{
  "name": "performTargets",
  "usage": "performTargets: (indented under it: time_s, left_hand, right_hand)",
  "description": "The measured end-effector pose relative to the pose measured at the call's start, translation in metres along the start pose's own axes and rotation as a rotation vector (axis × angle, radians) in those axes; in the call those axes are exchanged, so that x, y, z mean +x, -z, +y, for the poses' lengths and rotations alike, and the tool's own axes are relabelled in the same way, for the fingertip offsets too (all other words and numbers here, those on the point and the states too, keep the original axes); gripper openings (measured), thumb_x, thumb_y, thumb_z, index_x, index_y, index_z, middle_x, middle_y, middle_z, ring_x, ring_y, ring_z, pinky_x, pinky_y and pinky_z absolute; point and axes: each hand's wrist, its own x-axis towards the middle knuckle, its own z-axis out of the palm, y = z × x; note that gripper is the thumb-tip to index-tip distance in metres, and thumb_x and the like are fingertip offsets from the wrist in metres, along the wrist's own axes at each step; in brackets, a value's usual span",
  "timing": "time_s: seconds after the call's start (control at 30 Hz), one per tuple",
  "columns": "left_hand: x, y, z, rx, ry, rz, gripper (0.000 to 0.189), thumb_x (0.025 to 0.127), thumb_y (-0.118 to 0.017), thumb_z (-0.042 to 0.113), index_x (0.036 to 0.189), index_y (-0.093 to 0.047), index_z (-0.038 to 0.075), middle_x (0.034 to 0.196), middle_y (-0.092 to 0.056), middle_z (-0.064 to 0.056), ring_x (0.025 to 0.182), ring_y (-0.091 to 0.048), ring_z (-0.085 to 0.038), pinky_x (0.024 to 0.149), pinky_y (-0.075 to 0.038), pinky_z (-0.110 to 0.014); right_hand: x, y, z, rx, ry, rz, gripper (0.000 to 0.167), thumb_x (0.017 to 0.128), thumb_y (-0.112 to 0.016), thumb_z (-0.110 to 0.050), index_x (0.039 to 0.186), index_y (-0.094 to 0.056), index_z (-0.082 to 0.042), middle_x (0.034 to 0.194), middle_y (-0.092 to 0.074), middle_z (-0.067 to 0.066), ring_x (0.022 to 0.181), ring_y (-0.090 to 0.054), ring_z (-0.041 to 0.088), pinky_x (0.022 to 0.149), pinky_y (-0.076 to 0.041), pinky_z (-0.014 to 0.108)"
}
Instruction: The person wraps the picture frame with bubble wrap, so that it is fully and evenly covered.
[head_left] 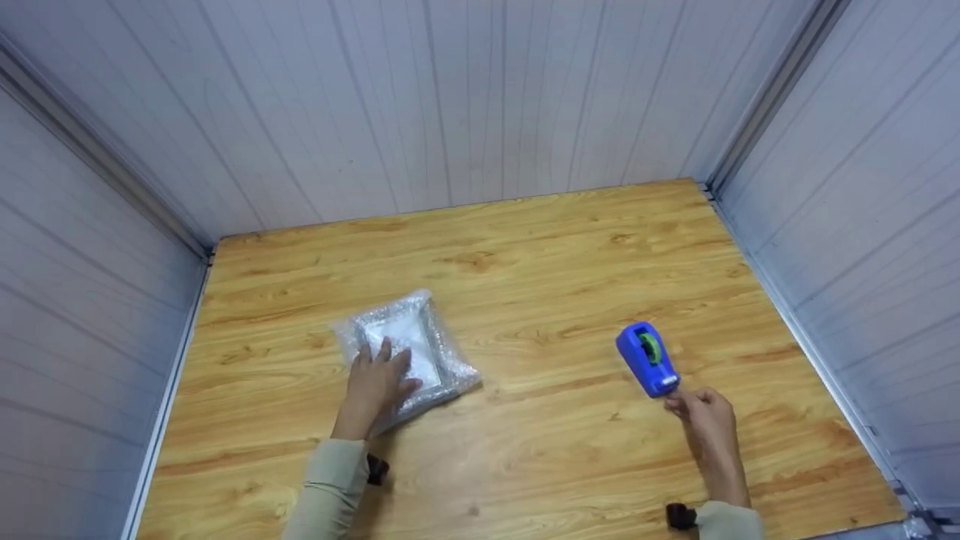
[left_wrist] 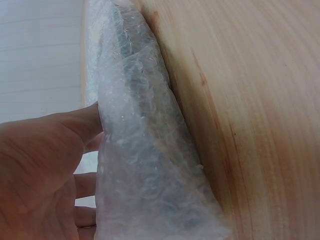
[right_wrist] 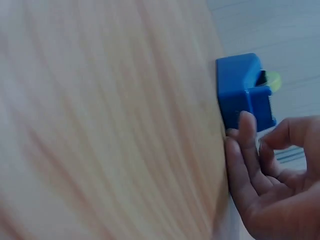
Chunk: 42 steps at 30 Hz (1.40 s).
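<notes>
Left hand [head_left: 375, 386], fingers spread, on bubble-wrap pack [head_left: 418, 339] left of dispenser [head_left: 646, 370]; right hand [head_left: 707, 421] pinching, likely tape [head_left: 651, 348]; slow pull's best

No text, label, brand, number or sign can be read in any view. The blue tape dispenser [head_left: 651, 376], right of centre in the head view, bears no legible lettering, nor does the bubble-wrapped package [head_left: 421, 352] left of centre. The pale wall panels [head_left: 480, 105] across the top show no readable marking either.
</notes>
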Motion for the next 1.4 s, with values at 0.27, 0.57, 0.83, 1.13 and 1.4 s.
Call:
performTargets:
  time_s: [0.27,0.57,0.83,1.13,1.4]
  left_hand:
    - [-0.001,-0.002,-0.002,0.015,0.0,0.01,0.053,0.085,-0.064,0.046,0.127,-0.056,0.015,0.141,-0.046,-0.024,0.126,-0.035,-0.058,0.1,-0.038,-0.061]
    - [-0.001,0.001,0.001,-0.023,0.022,-0.035,0.055,0.086,-0.064,0.046,0.131,-0.054,0.015,0.144,-0.042,-0.024,0.13,-0.031,-0.058,0.104,-0.034,-0.062]
    - [0.0,0.001,0.002,-0.038,0.04,-0.062,0.055,0.087,-0.064,0.045,0.132,-0.054,0.016,0.146,-0.039,-0.024,0.132,-0.027,-0.059,0.106,-0.031,-0.063]
    - [0.0,0.001,0.002,-0.007,0.022,-0.034,0.052,0.087,-0.063,0.045,0.13,-0.054,0.016,0.145,-0.041,-0.024,0.13,-0.03,-0.059,0.104,-0.033,-0.062]
    - [0.001,0.0,0.001,0.011,0.023,-0.03,0.048,0.089,-0.062,0.041,0.128,-0.055,0.015,0.143,-0.043,-0.025,0.128,-0.033,-0.058,0.101,-0.037,-0.061]
  right_hand:
    - [-0.009,0.0,0.012,0.086,0.123,0.024,0.024,0.097,-0.053,-0.016,0.103,-0.055,0.007,0.096,-0.072,0.001,0.087,-0.07,0.013,0.087,-0.054,0.026]
    - [-0.019,-0.009,0.005,-0.154,0.167,0.113,0.04,0.094,-0.057,-0.035,0.114,-0.059,0.0,0.107,-0.062,0.002,0.097,-0.056,0.011,0.085,-0.048,0.023]
    - [-0.025,-0.025,-0.017,-0.265,0.249,0.104,0.042,0.094,-0.056,-0.04,0.115,-0.058,-0.003,0.114,-0.056,0.005,0.1,-0.051,0.013,0.079,-0.044,0.023]
    - [-0.024,-0.054,-0.047,-0.238,0.359,0.027,0.03,0.093,-0.061,-0.024,0.112,-0.061,0.0,0.1,-0.059,0.0,0.092,-0.054,0.008,0.078,-0.046,0.02]
    - [-0.022,-0.077,-0.061,-0.179,0.529,-0.098,0.019,0.093,-0.059,-0.01,0.107,-0.062,0.002,0.107,-0.059,0.009,0.092,-0.055,0.011,0.079,-0.047,0.02]
